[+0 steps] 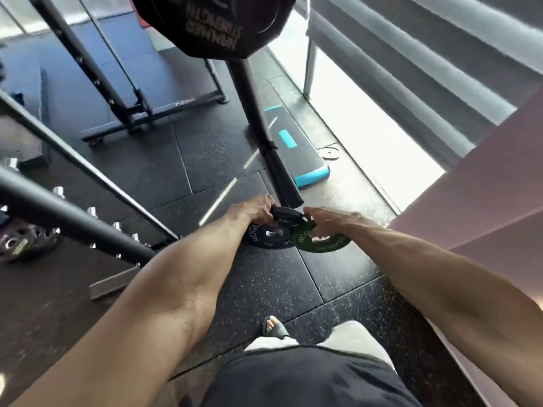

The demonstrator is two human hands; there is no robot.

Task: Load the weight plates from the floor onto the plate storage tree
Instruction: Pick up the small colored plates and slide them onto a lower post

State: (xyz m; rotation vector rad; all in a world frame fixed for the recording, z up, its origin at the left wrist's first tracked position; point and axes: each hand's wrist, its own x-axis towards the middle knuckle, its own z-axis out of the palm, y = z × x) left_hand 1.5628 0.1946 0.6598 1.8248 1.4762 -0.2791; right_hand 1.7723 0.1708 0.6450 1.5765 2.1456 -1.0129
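Small weight plates lie together on the rubber floor in the middle of the view. My left hand (pixel 258 210) grips a small black plate (pixel 283 216) that sits tilted on top of a larger black plate (pixel 269 237). My right hand (pixel 326 223) curls its fingers round the rim of a green plate (pixel 324 241) beside them. The plate storage tree's dark post (pixel 258 113) rises just behind the plates, with a big black plate (pixel 211 22) hung on it near the top of the view.
A black and blue step platform (pixel 296 151) lies right of the post, with a small disc (pixel 329 153) on the floor beside it. Rack bars (pixel 73 212) and dumbbell ends fill the left. A pink wall (pixel 484 195) stands at the right. My sandalled foot (pixel 273 326) is below.
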